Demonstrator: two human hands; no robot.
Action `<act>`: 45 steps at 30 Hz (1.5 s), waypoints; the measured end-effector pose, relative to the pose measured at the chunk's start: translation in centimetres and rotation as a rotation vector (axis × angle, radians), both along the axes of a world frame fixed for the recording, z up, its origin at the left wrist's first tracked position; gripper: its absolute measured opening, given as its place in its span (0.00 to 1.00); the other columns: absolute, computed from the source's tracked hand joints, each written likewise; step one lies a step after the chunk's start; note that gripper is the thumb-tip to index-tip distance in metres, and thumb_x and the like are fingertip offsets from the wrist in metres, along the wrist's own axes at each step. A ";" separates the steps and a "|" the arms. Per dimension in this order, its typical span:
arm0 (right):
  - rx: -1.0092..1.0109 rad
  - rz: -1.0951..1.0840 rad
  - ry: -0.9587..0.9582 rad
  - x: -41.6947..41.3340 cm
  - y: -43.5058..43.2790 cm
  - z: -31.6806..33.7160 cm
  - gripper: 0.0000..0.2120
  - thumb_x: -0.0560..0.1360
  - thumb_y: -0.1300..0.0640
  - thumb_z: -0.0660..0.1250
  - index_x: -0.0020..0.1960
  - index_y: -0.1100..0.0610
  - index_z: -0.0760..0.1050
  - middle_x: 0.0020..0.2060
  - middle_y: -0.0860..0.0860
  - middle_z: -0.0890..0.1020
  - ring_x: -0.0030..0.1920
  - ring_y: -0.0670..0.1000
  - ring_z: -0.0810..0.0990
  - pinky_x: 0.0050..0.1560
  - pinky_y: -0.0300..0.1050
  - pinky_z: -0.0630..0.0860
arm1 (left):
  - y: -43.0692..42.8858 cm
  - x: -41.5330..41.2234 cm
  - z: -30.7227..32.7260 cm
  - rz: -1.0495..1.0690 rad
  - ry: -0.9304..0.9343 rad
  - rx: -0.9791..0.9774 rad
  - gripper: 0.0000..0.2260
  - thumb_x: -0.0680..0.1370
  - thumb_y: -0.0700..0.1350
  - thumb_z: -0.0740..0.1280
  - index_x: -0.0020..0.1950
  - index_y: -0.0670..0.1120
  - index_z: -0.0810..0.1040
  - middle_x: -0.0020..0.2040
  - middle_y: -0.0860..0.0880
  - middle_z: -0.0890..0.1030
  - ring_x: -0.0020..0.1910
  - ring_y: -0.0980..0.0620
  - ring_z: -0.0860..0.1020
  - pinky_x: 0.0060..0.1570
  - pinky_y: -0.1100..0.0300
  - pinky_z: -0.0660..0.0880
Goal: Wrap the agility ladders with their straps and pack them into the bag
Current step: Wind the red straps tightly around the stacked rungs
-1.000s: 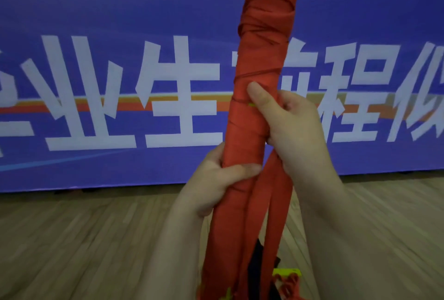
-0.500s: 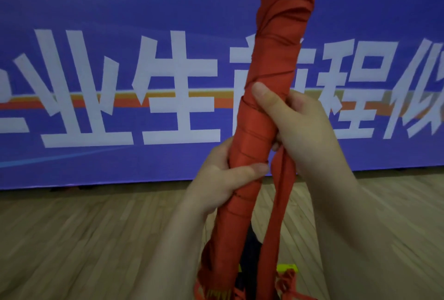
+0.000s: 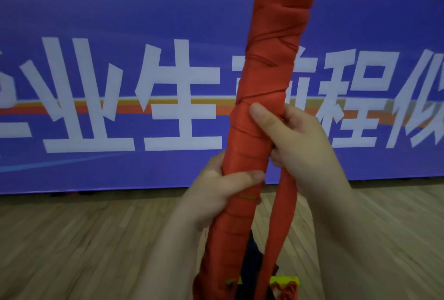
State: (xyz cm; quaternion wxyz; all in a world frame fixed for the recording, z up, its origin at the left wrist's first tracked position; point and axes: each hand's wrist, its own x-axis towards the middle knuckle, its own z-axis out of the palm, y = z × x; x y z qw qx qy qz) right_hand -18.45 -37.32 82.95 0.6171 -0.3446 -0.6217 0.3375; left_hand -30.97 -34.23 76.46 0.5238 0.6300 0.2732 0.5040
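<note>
Now both hands grip the ladder [image 3: 264, 98]: left [image 3: 216, 194] low, right [image 3: 300, 136] pinching the strap [image 3: 283, 215]. Best keep each turn taut.

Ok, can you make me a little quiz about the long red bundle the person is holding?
1. True or false: the long red strap-wrapped ladder bundle lies flat on the wooden plank floor.
2. Which hand grips the bundle lower: A left hand, B right hand?
3. Fill in: the loose red strap tail hangs below the ___ hand.

Key: 1 false; 2 A; 3 right.
</note>
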 end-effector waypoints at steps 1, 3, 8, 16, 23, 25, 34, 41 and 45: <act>0.013 -0.088 -0.138 0.0 -0.1 0.2 0.14 0.69 0.41 0.67 0.31 0.49 0.75 0.17 0.41 0.71 0.19 0.40 0.70 0.21 0.27 0.63 | -0.2 0.7 -0.2 0.200 0.045 0.069 0.14 0.63 0.49 0.74 0.46 0.47 0.79 0.35 0.42 0.80 0.31 0.48 0.79 0.34 0.53 0.76; -0.011 -0.207 -0.353 0.2 0.0 0.5 0.19 0.63 0.33 0.67 0.29 0.48 0.77 0.20 0.42 0.75 0.22 0.41 0.73 0.24 0.30 0.66 | -0.7 1.7 -0.5 0.535 0.149 0.190 0.11 0.67 0.52 0.72 0.46 0.58 0.76 0.35 0.51 0.82 0.32 0.51 0.80 0.35 0.53 0.78; 0.003 -0.058 -0.190 0.8 0.2 0.5 0.16 0.56 0.46 0.75 0.32 0.55 0.74 0.17 0.43 0.71 0.18 0.41 0.69 0.22 0.30 0.64 | -1.2 1.2 -0.3 0.549 0.349 0.412 0.23 0.65 0.55 0.73 0.54 0.67 0.67 0.41 0.56 0.80 0.38 0.57 0.79 0.36 0.60 0.77; -0.058 -0.068 -0.153 0.9 0.5 0.1 0.16 0.57 0.38 0.71 0.28 0.50 0.75 0.18 0.44 0.68 0.19 0.44 0.65 0.21 0.36 0.64 | -0.5 0.7 0.3 0.317 0.145 0.257 0.16 0.63 0.47 0.73 0.49 0.53 0.76 0.36 0.55 0.82 0.32 0.57 0.79 0.32 0.61 0.75; -0.092 0.034 -0.121 1.6 1.3 -0.3 0.13 0.63 0.43 0.69 0.26 0.50 0.75 0.17 0.44 0.62 0.18 0.44 0.57 0.19 0.34 0.56 | 1.0 -1.5 1.3 0.053 0.306 0.182 0.26 0.59 0.53 0.77 0.55 0.54 0.74 0.45 0.49 0.84 0.41 0.51 0.83 0.40 0.54 0.79; -0.070 0.102 -0.039 1.4 1.5 -0.6 0.14 0.63 0.43 0.72 0.29 0.51 0.74 0.18 0.45 0.61 0.18 0.44 0.56 0.20 0.33 0.54 | 1.3 -1.8 1.0 -0.267 0.092 0.031 0.29 0.59 0.49 0.78 0.56 0.45 0.75 0.44 0.42 0.84 0.40 0.45 0.83 0.41 0.53 0.79; -0.073 -0.145 -0.435 0.4 1.0 0.4 0.20 0.66 0.39 0.71 0.24 0.51 0.74 0.16 0.43 0.69 0.18 0.42 0.67 0.21 0.30 0.64 | -0.6 1.3 0.1 0.606 0.248 0.372 0.20 0.66 0.53 0.72 0.54 0.62 0.69 0.36 0.53 0.81 0.32 0.55 0.80 0.33 0.52 0.79; 0.011 0.067 -0.183 0.4 1.4 0.3 0.14 0.61 0.42 0.68 0.32 0.52 0.73 0.18 0.44 0.67 0.18 0.44 0.62 0.20 0.34 0.61 | 0.7 -1.8 0.9 0.000 0.088 0.162 0.19 0.63 0.49 0.73 0.52 0.45 0.77 0.36 0.47 0.81 0.33 0.50 0.78 0.35 0.56 0.76; -0.038 -0.051 -0.336 0.7 1.6 0.3 0.15 0.65 0.40 0.70 0.28 0.50 0.75 0.16 0.43 0.69 0.18 0.43 0.66 0.21 0.34 0.64 | -0.1 0.6 0.3 0.703 0.296 0.372 0.18 0.64 0.58 0.74 0.48 0.55 0.72 0.36 0.55 0.80 0.33 0.56 0.79 0.33 0.55 0.77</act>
